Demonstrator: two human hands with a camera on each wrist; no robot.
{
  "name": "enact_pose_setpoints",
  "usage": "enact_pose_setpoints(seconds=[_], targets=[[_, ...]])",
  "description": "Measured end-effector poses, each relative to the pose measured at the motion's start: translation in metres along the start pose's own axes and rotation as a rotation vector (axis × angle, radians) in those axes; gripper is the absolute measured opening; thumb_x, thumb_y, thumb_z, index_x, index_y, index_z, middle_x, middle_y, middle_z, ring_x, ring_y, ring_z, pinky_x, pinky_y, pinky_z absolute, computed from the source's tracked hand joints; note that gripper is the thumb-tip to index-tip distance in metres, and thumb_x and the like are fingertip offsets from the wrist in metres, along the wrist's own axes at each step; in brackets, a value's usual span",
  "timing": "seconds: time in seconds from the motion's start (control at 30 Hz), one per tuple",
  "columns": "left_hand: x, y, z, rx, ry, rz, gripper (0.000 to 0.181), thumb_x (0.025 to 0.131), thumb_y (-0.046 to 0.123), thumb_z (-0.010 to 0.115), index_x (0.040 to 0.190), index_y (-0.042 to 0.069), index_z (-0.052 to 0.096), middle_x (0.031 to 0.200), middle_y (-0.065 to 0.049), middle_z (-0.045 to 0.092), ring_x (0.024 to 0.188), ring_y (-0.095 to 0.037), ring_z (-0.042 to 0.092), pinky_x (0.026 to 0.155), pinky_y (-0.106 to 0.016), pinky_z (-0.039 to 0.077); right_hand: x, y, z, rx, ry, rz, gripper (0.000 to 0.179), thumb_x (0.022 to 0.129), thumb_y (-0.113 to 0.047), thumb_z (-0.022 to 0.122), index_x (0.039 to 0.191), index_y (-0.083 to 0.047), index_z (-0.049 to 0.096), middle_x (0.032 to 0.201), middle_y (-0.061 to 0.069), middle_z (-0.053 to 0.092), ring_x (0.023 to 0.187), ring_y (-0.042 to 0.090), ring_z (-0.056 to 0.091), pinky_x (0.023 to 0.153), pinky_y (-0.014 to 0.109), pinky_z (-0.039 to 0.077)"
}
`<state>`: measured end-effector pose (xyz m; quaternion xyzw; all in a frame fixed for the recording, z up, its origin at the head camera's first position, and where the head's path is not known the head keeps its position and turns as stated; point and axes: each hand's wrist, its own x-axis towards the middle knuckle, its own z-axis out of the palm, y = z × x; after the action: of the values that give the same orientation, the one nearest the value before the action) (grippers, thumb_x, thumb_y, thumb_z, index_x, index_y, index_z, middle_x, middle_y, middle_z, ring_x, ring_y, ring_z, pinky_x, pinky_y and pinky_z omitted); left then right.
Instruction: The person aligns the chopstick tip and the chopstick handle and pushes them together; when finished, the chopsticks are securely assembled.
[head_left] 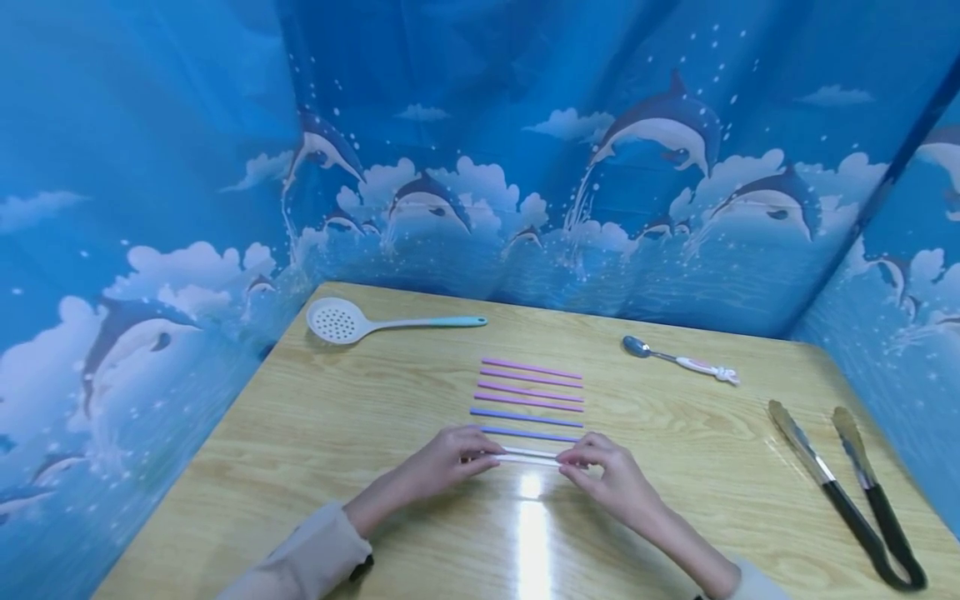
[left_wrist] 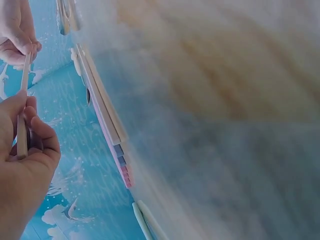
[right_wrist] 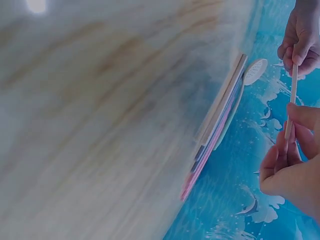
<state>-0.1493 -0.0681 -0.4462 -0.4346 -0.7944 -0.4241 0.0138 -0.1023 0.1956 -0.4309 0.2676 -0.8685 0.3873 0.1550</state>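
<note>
A thin pale stick (left_wrist: 22, 135) is pinched at its two ends by my hands, raised above the tabletop in both wrist views. My left hand (head_left: 442, 461) holds one end between thumb and fingers. At the other end, my right hand (head_left: 606, 479) grips it the same way. Another pale stick (left_wrist: 102, 95) lies on the table just beyond. Past it, two blue sticks (head_left: 527, 417) and several pink sticks (head_left: 531, 390) form a row, roughly parallel and slightly spaced. The fingers partly cover the pale sticks' ends in the head view.
A slotted skimmer (head_left: 336, 321) with a turquoise handle lies at the back left of the wooden table (head_left: 315, 467). Back right is a spoon (head_left: 678, 360) with a white-and-pink handle. Black-handled tongs (head_left: 855, 492) lie spread at the right. Dolphin-print curtains (head_left: 480, 125) surround the table.
</note>
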Motion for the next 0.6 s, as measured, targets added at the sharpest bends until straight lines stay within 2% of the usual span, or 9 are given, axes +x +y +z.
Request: enact_pose_setpoints(seconds=[0.2,0.47,0.6], targets=[[-0.004,-0.001,-0.002,-0.033,-0.038,-0.093,0.019,0.090,0.011,0.063,0.106,0.002,0.069,0.095,-0.006,0.070,0.080,-0.005,0.060,0.071,-0.016,0.052,-0.005,0.007,0.000,-0.016,-0.032,0.011,0.014,0.073,0.002,0.075,0.083,-0.007,0.072,0.077,-0.003,0.062,0.072,0.002,0.056,0.065,0.022,0.054],[-0.009,-0.008,-0.007,-0.001,-0.063,-0.204,0.018,0.089,0.009,0.065,0.105,0.003,0.070,0.098,-0.007,0.070,0.082,-0.006,0.062,0.072,-0.017,0.052,-0.008,0.013,0.000,-0.008,-0.085,0.078,0.010,0.076,0.000,0.073,0.084,-0.006,0.072,0.077,0.002,0.064,0.072,0.000,0.054,0.066,0.023,0.054],[-0.011,-0.012,-0.008,0.015,-0.073,-0.216,0.018,0.088,0.008,0.066,0.104,0.001,0.070,0.098,-0.010,0.070,0.084,-0.011,0.063,0.073,-0.019,0.052,-0.007,0.016,0.001,0.006,-0.117,0.119,0.008,0.078,-0.001,0.073,0.084,-0.005,0.072,0.077,0.003,0.063,0.071,0.001,0.054,0.064,0.021,0.052]])
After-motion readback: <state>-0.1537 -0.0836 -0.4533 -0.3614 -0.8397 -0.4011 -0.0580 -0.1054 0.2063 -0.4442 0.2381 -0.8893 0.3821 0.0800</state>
